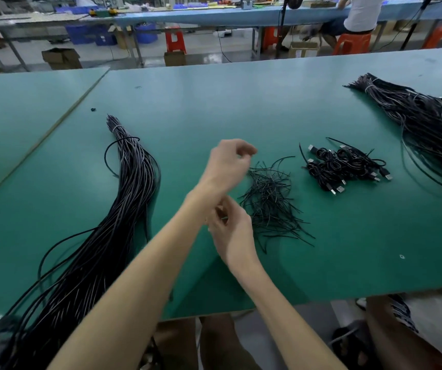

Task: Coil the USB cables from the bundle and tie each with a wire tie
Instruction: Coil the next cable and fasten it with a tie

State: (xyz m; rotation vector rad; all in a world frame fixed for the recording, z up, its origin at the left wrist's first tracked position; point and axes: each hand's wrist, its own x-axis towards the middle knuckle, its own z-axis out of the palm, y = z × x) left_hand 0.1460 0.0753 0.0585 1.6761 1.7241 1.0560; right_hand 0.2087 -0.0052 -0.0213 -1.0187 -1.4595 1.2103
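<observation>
Green bench point(241, 102) is keeping stock w/in reach, cable bundle point(123, 196) lying at left, tie pile point(270, 204) centre, done coils point(345, 166) centre-right, while right hand point(230, 231) is apparently pinching one tie point(224, 217) and left hand point(228, 161) is curling above, grip unclear.

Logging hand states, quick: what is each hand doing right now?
Left hand: fingers curled, blurred; cannot tell whether it holds anything.
Right hand: pinches a thin wire tie.

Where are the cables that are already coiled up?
In the head view the coiled cables lie right of centre on the green table, between the loose wire ties and the far-right bundle.
</observation>
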